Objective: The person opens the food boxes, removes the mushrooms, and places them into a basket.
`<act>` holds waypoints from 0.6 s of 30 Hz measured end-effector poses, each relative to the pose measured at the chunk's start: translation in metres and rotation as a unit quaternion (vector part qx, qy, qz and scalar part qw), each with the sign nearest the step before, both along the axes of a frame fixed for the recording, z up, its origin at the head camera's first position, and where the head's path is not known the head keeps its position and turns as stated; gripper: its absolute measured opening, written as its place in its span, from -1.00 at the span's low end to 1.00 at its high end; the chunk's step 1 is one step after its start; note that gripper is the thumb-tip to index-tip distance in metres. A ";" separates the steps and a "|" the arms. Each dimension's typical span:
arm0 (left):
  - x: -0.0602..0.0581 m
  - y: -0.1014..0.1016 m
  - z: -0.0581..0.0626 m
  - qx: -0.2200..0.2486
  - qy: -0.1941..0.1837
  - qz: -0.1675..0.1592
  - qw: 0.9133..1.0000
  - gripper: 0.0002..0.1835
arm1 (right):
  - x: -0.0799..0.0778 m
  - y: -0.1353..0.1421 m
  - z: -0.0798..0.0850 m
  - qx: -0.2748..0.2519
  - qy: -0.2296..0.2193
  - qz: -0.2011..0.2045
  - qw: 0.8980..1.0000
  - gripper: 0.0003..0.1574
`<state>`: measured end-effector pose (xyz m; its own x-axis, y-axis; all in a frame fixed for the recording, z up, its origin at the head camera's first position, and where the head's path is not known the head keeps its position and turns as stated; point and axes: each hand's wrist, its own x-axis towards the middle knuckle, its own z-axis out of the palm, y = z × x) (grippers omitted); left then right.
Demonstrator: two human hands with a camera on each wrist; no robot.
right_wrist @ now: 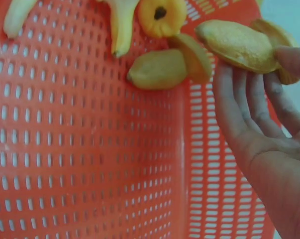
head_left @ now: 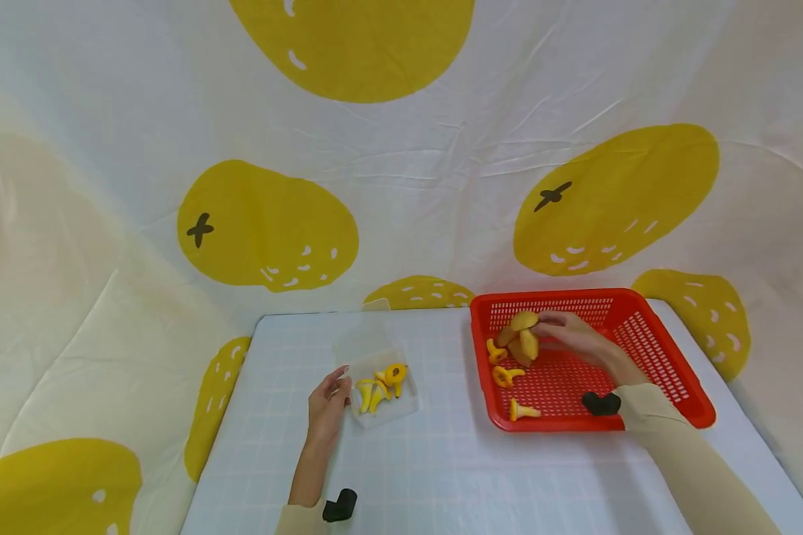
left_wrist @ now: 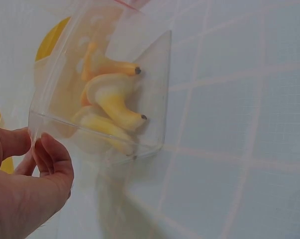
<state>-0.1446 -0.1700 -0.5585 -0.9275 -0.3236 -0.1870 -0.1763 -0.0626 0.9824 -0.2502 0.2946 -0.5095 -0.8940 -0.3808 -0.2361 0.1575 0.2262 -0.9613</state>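
Note:
My left hand (head_left: 328, 405) pinches the left edge of a clear plastic container (head_left: 404, 406) between thumb and fingers. Several yellow chanterelle-like mushrooms (left_wrist: 117, 107) lie inside it, seen through the wall in the left wrist view. Over the red basket's left part, my right hand (head_left: 575, 338) holds a brown-capped mushroom (right_wrist: 239, 46) with a thick, pale-brown stem, thumb on one side and fingers on the other. Below it in the red basket (head_left: 562, 390) lies another brown-capped mushroom (right_wrist: 157, 70). Yellow chanterelle-like mushrooms (head_left: 506, 377) lie along the basket's left side.
The container's clear lid (head_left: 361, 336) stands folded back behind it. A white table (head_left: 442, 475) with a faint grid bears both container and basket. Behind the table hangs a white cloth (head_left: 408, 193) with large yellow fruit prints.

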 end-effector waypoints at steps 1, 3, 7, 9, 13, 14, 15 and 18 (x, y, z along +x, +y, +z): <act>0.000 0.000 0.000 -0.001 -0.001 -0.001 1.000 -0.62 | -0.001 0.002 -0.002 0.002 -0.002 -0.003 1.000 -0.46; 0.000 0.000 0.000 -0.003 -0.005 -0.002 1.000 -0.62 | -0.002 0.005 -0.005 0.005 -0.004 -0.004 1.000 -0.44; -0.001 -0.001 0.000 -0.007 -0.014 -0.005 1.000 -0.62 | -0.005 0.012 -0.012 0.024 -0.006 0.005 1.000 -0.36; -0.001 0.000 0.001 -0.006 -0.016 -0.006 1.000 -0.62 | -0.006 0.014 -0.015 0.035 -0.008 0.009 0.999 -0.33; -0.001 0.000 0.001 -0.004 -0.018 -0.006 1.000 -0.62 | -0.009 0.017 -0.022 0.057 -0.026 0.005 0.998 -0.25; -0.001 0.000 0.001 -0.002 -0.018 -0.006 1.000 -0.62 | -0.009 0.017 -0.023 0.062 -0.028 0.006 0.998 -0.23; -0.001 0.000 0.001 -0.001 -0.018 -0.006 1.000 -0.62 | -0.009 0.017 -0.025 0.064 -0.034 0.004 0.997 -0.23; 0.000 0.000 0.002 -0.002 -0.018 -0.007 1.000 -0.62 | -0.009 0.018 -0.029 0.070 -0.039 0.008 0.997 -0.23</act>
